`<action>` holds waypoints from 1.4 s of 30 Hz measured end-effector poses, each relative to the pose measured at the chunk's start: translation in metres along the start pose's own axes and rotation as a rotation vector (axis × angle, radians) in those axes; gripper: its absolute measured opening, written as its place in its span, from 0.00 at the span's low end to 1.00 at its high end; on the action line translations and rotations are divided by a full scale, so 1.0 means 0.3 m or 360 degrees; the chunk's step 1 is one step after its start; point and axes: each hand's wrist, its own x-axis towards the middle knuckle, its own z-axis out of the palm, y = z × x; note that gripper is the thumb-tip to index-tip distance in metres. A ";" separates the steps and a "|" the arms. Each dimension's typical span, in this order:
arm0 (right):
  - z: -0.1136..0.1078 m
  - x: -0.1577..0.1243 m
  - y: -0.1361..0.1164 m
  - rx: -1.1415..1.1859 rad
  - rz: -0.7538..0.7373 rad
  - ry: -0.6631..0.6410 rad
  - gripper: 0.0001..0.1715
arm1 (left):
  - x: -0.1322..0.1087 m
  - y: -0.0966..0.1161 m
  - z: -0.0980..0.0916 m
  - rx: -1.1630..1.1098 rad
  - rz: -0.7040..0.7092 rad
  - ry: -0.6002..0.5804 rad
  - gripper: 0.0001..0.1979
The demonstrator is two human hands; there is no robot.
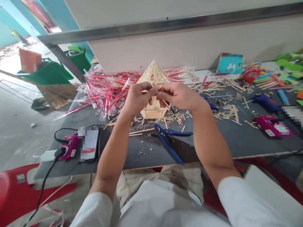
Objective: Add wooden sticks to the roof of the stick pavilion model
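While I watch from afar through the head camera, the work in hand sits at the centre of the view: a pointed, cage-like model of pale wooden sticks (153, 74), its stacked base (151, 113) low over the grey surface (236, 140). I cannot tell whether the model rests there or is held just above it. The left hand (138, 97) and right hand (180, 96) meet in front of its middle, with the fingers (151, 91) of both curled and pressed together, their tips nearly touching. What they pinch is largely hidden from me, though what may be a thin stick end (167, 103) shows beneath the right fingers. I read this as close finger work on the model's middle. Blue-handled pliers (165, 142) lie on the surface near the forearms, out of both hands' grasp. Behind the model spreads a heap of red-and-clear straws (106, 91), while loose stick pieces (176, 118) lie scattered around its base. To the left lie a pink glue gun (69, 146) and a phone (88, 143), obscured by blurring; to the right lie a magenta glue gun (272, 126) and a blue glue gun (266, 104).
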 end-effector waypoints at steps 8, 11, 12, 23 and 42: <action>-0.039 -0.024 0.027 -0.0176 0.0190 0.0298 0.19 | 0.001 -0.034 0.020 -0.0019 -0.0121 -0.0130 0.15; -0.034 -0.015 0.044 -0.0062 0.0135 0.0591 0.18 | -0.004 -0.042 0.049 0.0046 -0.0052 -0.0097 0.13; -0.026 -0.008 0.048 -0.0029 0.0108 0.0673 0.18 | -0.005 -0.042 0.060 0.0084 -0.0034 -0.0071 0.13; 0.037 0.045 0.063 -0.0051 0.0095 0.1022 0.09 | -0.005 -0.050 0.108 0.0708 0.0132 0.0298 0.13; 0.048 0.060 0.042 0.0002 0.0044 0.0863 0.09 | -0.019 -0.024 0.115 0.0888 0.0096 0.0271 0.13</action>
